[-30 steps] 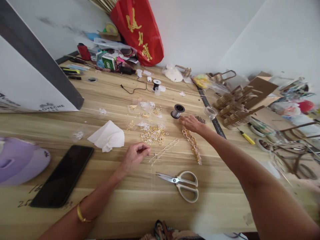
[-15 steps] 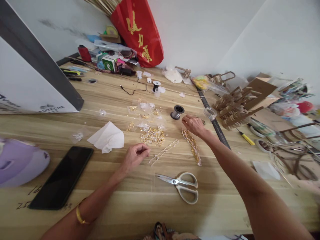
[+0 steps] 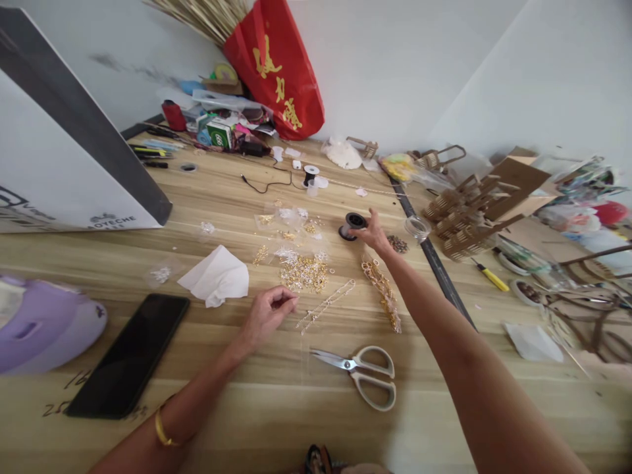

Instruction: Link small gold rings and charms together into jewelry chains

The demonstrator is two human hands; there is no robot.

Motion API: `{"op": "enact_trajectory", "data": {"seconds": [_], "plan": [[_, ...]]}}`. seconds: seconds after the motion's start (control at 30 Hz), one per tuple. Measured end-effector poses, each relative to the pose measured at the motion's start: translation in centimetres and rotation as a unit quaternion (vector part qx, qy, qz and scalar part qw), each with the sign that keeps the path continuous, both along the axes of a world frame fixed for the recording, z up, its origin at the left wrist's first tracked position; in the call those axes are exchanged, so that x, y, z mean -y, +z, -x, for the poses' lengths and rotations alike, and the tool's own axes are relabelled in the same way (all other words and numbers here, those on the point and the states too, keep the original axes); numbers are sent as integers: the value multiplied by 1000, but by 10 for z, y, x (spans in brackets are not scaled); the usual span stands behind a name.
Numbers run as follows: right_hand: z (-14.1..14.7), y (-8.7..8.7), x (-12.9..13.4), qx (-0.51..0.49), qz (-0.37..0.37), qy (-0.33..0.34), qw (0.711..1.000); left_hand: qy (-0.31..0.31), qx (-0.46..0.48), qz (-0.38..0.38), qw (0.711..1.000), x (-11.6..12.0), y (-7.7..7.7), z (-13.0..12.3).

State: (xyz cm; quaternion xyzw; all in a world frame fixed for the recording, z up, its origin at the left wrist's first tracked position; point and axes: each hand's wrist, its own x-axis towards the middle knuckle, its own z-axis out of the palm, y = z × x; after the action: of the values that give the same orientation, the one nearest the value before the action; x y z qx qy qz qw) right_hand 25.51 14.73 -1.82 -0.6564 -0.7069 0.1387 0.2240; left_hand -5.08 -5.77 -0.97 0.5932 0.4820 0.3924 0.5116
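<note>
The purple thing (image 3: 52, 326) is cut off at the left edge. The left hand's (image 3: 269, 313) fingertips are too small to tell what they pinch.

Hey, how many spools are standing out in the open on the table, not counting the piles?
2. One dark-rimmed spool is at the fingers of the right hand; a white-topped spool stands farther back, beside the black cord. The piles may hide more.

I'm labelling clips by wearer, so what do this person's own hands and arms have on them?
Both the left hand and the right hand are ungloved. No sleeve shows on either forearm. A gold-coloured bangle circles the left one; the right shows no watch or bracelet.
</note>
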Motion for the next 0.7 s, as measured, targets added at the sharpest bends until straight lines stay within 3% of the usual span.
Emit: {"op": "enact_trajectory", "data": {"seconds": [0.1, 0.33, 0.43, 0.7], "plan": [[2, -10, -7, -95, -28, -32, 995, 2, 5, 3, 1000, 0, 0, 0], [5, -9, -7, -161, -69, 11, 985, 0, 8, 3, 1000, 0, -1, 0], [6, 4, -2, -219, -105, 20, 970, -1, 11, -4, 1000, 0, -2, 0], [6, 59, 29, -340, -115, 62, 931, 5, 27, 6, 1000, -1, 5, 0]]}}
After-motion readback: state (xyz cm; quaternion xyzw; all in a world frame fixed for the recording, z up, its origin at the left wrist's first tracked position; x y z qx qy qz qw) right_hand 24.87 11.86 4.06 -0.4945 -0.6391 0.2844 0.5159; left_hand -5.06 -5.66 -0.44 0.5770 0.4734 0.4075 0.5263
